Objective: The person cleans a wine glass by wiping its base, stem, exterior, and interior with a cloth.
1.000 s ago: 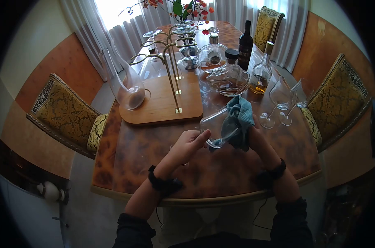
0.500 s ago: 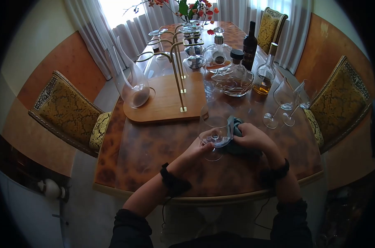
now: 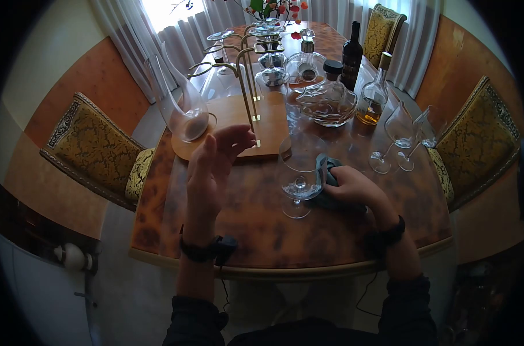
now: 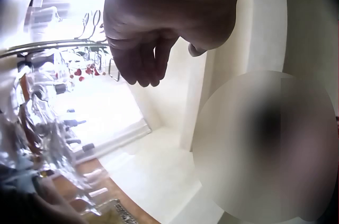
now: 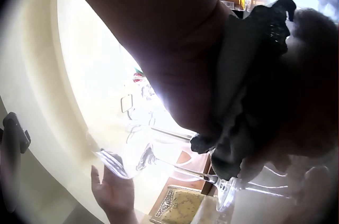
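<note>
In the head view, my right hand (image 3: 354,185) grips a blue-green cloth (image 3: 328,165) and, through it, the side of a stemmed wine glass (image 3: 301,183). The glass is upright, with its round foot over the near part of the table. My left hand (image 3: 213,164) is raised to the left of the glass and apart from it, fingers loosely bent and nothing in them. The left wrist view shows these fingers (image 4: 143,62) hanging free. Dark folds of the cloth (image 5: 246,86) bunch in the right hand in the right wrist view, which hides much of its grip.
A wooden stand (image 3: 233,151) with brass hooks is behind the left hand, a curved decanter (image 3: 190,118) on it. Several bottles stand at the back right, one a dark wine bottle (image 3: 351,57). Two tilted glasses (image 3: 399,127) are at right. Chairs flank the polished table (image 3: 244,242).
The wine glass went from tilted, between both hands, to upright. My left hand let go of it and moved up and left; the right hand keeps the cloth against the bowl.
</note>
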The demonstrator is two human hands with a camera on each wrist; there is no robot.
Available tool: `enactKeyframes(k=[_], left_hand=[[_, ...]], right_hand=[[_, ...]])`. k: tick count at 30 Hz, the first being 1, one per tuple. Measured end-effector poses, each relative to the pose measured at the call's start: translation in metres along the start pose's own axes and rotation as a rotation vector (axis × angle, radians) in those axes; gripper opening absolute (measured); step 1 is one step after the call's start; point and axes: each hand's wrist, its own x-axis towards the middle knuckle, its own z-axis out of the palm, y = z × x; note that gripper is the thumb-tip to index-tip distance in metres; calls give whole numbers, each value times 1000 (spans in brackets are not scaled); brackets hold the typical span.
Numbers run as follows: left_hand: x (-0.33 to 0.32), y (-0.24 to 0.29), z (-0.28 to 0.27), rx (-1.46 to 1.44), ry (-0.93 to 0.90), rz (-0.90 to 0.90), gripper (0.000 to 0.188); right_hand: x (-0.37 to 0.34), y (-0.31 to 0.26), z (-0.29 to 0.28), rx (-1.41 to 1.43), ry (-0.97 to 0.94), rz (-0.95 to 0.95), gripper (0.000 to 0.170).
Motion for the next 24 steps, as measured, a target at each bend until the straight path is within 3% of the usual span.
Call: enactKeyframes(k=[2,4,5,7,8,11,24], left_hand=[[-6,45,34,-252,-194,150,85],[-5,86,92,-524,-382,58,99],[-14,82,86,-519,-356,61,99],[-26,84,85,-514,-307,42,99],[-30,87,84,-512,-291,32,99],[-27,84,89,-507,-282,23,98],[-33,82,104,-508,-202,-156,96]], right_hand=[[-1,-3,-1,-18,-6,41,34],[-5,-32,-15,57,-73,80,34],[-10,-51,-24,157,-140,87,36],[6,-178,-19,194,-168,70,36],[-2,-203,-38,230,-170,60,36],[-3,-80,-20,319,-138,23,37],[-23,-107,2,821,-29,-64,42]])
